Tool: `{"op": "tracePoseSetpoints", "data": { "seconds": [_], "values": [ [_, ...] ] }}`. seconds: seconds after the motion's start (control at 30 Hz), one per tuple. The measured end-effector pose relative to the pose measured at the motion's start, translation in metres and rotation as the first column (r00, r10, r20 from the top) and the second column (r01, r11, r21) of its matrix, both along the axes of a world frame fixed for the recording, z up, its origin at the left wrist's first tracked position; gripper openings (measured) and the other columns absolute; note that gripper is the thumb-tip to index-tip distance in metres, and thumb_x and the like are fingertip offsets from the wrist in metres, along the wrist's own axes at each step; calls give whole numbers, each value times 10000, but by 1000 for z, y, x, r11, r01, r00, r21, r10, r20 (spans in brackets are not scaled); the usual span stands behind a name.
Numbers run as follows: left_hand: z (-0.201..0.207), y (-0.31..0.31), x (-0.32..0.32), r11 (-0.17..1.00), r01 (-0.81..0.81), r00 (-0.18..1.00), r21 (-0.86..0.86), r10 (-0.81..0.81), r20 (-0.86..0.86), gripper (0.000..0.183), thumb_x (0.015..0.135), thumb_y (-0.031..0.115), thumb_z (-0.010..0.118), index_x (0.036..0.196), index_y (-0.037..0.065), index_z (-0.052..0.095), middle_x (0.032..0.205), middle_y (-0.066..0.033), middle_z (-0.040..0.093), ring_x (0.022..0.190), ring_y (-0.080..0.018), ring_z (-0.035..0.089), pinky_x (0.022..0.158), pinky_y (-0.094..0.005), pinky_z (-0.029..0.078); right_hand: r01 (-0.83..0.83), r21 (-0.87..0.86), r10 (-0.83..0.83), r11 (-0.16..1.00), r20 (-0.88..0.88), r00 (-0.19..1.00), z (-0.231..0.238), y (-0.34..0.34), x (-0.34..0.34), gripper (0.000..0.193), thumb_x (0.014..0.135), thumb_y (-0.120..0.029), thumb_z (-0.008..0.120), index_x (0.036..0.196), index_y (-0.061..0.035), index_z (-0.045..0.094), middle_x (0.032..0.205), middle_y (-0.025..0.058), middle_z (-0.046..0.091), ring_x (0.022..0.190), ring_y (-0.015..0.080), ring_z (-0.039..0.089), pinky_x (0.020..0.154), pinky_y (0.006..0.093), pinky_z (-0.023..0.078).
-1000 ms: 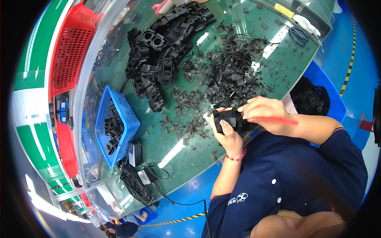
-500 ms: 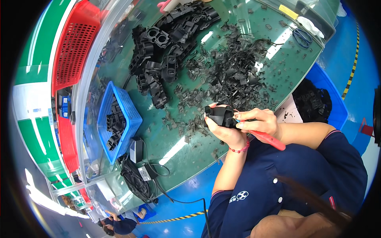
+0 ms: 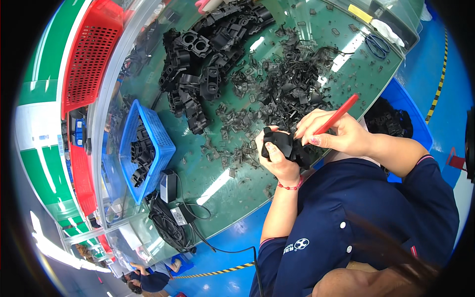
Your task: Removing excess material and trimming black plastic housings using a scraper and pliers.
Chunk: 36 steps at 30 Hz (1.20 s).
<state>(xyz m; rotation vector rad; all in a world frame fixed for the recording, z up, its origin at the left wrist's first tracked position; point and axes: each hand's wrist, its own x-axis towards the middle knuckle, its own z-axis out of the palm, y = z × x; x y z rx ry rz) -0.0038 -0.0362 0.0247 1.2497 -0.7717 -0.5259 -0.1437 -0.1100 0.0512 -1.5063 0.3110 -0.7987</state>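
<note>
My left hand (image 3: 281,164) is closed around a black molded plastic part (image 3: 300,151), its thumb pressed over the near side. Close by on the right, my right hand (image 3: 341,132) grips a tool with a slim red handle (image 3: 339,113). The handle slants up and to the right out of the fingers; the working end is hidden by the fingers. Right fingertips sit at the part's upper right edge; whether they touch it I cannot tell. Just beyond both hands lies a heap of thin black plastic scraps (image 3: 292,81) on the green table (image 3: 222,183).
Several black molded parts (image 3: 213,81) are piled at the far left of the scraps. A blue basket (image 3: 166,151) holds more parts. A power adapter with cables (image 3: 183,214) lies at the near left. At right stand a blue bin (image 3: 420,128) and dark-handled scissors (image 3: 377,47).
My right hand has turned over, so the red handle now points up-right instead of down-right. The black part has been tilted in my left hand, whose thumb now lies over it.
</note>
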Motion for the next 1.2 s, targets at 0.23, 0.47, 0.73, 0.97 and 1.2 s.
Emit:
{"op": "tracePoseSetpoints", "data": {
  "seconds": [0.23, 0.47, 0.73, 0.97, 1.2],
  "values": [
    [1, 1, -1, 1000, 18, 997, 14, -19, 74, 455, 897, 395, 401, 1019, -30, 512, 748, -95, 572, 649, -141, 525, 607, -255, 419, -39, -4, 38, 999, -136, 990, 4, -1, 0, 129, 837, -125, 630, 884, -7, 649, 887, 91, 653, 871, 193, 615, 814, 332, 466],
    [-1, 2, 3, 998, 57, 993, 8, -57, 107, 417, 878, 327, 458, 1062, -44, 506, 779, -92, 567, 682, -139, 540, 636, -248, 424, -97, 2, 96, 995, -187, 978, 8, -5, -3, 147, 842, -123, 623, 900, 11, 645, 872, 103, 652, 834, 177, 615, 772, 308, 482],
    [-3, 0, 7, 998, 42, 982, 38, -49, 183, 381, 859, 295, 486, 1045, -35, 527, 766, -84, 573, 663, -142, 542, 628, -259, 434, -81, -11, 79, 997, -154, 985, 10, -4, -5, 159, 845, -181, 623, 868, -31, 670, 999, 111, 618, 959, 212, 587, 856, 349, 456],
    [-4, 0, 7, 999, 42, 981, 33, -48, 188, 404, 844, 318, 518, 1031, -39, 536, 750, -78, 571, 656, -143, 542, 626, -261, 435, -85, 43, 92, 995, -195, 977, 9, -6, -5, 147, 847, -149, 623, 864, -6, 656, 929, 111, 633, 899, 204, 607, 812, 332, 474],
    [-5, 1, 5, 997, 66, 968, 45, -74, 240, 425, 887, 372, 472, 1029, -26, 516, 751, -59, 564, 662, -104, 514, 610, -224, 405, -72, -75, 61, 995, -147, 987, -1, -6, -3, 125, 831, -109, 628, 883, 2, 646, 838, 94, 641, 800, 188, 618, 729, 304, 486]
  ]
}}
